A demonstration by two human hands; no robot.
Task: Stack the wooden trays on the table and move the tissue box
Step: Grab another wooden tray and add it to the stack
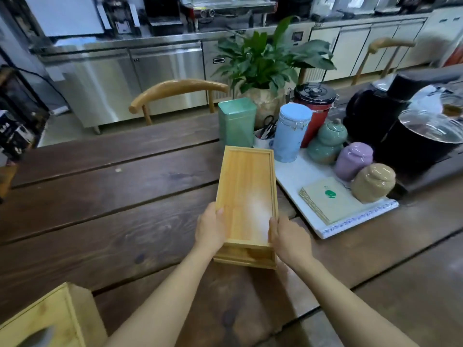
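Observation:
A long light wooden tray (246,191) lies on top of another wooden tray (244,257), whose near end shows below it, in the middle of the dark wooden table (112,221). My left hand (210,227) grips the upper tray's left side near its near end. My right hand (288,236) grips its right side opposite. The wooden tissue box (53,319), with an oval slot in its top, stands at the near left corner, away from both hands.
A white tray (355,216) to the right carries a stack of napkins (328,199), several ceramic jars and a blue tin (290,132). A green box (236,122), a potted plant (265,63), black pots and wooden chairs stand behind.

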